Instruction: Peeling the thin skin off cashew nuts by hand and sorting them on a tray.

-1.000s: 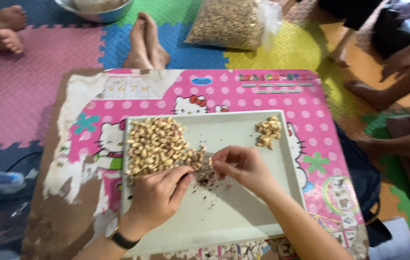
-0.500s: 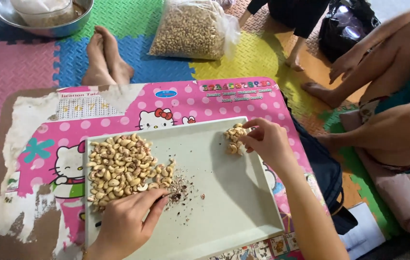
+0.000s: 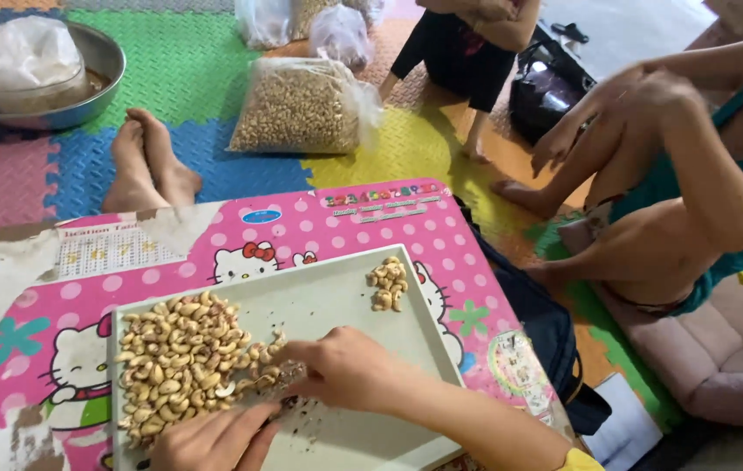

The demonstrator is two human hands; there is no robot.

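Note:
A pale rectangular tray (image 3: 328, 292) lies on a low pink cartoon-print table (image 3: 441, 235). A big heap of unpeeled cashew nuts (image 3: 180, 362) covers the tray's left part. A small pile of peeled nuts (image 3: 387, 283) sits at its far right corner. My right hand (image 3: 345, 371) reaches into the heap's right edge, its fingers pinched among the nuts; what they hold is hidden. My left hand (image 3: 210, 440) rests at the heap's near edge beside dark skin crumbs (image 3: 297, 414), fingers curled and touching the nuts.
A tied clear bag of nuts (image 3: 297, 105) lies on the coloured foam floor mats beyond the table. A metal bowl with a plastic bag (image 3: 27, 74) stands far left. Someone's bare feet (image 3: 149, 166) rest behind the table. Other people sit at the right, by a pink cushion (image 3: 729, 358).
My right hand came back from the small peeled pile at the tray's far corner to the big heap. The camera view lifted and turned right, showing more of the people.

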